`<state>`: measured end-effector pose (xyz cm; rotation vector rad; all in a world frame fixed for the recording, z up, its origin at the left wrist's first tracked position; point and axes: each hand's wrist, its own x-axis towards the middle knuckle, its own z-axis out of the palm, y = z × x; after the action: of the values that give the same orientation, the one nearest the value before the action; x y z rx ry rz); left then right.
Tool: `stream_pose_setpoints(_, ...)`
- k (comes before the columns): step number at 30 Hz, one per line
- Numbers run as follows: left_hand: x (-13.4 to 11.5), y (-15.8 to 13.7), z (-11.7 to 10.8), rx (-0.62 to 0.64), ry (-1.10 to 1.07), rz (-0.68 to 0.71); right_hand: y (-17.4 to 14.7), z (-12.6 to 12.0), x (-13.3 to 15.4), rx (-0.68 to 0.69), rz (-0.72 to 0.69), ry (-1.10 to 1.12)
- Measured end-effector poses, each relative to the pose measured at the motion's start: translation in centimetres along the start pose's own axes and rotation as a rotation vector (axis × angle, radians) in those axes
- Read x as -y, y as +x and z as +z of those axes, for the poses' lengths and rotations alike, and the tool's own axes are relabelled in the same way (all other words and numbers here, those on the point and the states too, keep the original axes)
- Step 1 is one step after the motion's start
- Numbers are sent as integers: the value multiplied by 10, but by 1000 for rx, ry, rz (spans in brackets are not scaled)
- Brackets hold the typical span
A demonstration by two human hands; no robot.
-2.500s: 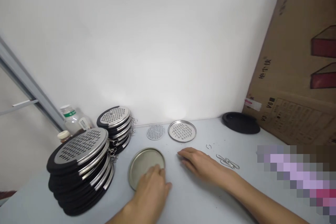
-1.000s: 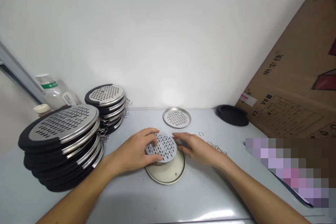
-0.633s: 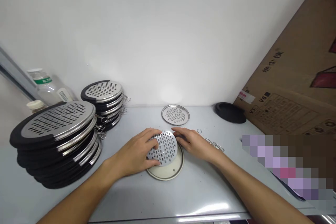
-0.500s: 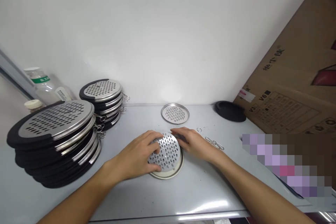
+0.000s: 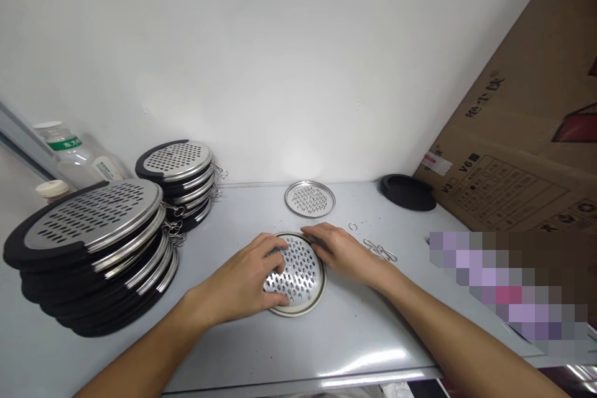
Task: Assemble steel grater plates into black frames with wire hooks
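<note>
A round metal grater disc (image 5: 295, 273) with raised teeth sits inside a round, pale-rimmed metal frame (image 5: 304, 309) on the bench in front of me. My left hand (image 5: 254, 273) grips the disc from the left, with the thumb at its lower edge and the fingers curled over its upper left part. At the upper right edge, my right hand (image 5: 338, 252) has its bent fingers and thumb on the disc and rim. Beyond them lies another toothed round metal plate (image 5: 310, 199). A loose ring (image 5: 352, 227) and several wire clips (image 5: 380, 250) lie right of my hands.
Two stacks of black-edged round graters, a near stack (image 5: 100, 249) and a far stack (image 5: 180, 177), stand at left. Behind them are a clear bottle (image 5: 69, 155) and a white-capped container (image 5: 53, 189). At right are a black round piece (image 5: 408, 193) and a cardboard box (image 5: 513, 155).
The grater disc, earlier offset with a wide strip of frame showing below it, now lies flatter and more centred within the rim. Both hands keep their places, with slight finger shifts.
</note>
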<state>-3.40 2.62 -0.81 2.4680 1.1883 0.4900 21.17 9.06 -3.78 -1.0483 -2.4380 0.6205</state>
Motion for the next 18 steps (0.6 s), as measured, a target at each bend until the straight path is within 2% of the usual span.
stream_pose_setpoints(6, 5, 1, 7, 57, -127, -80, -1, 3, -4, 0, -8, -24)
stream_pose_setpoints(18, 12, 3, 2, 46, -232, -90, -2, 3, -3, 2, -10, -31)
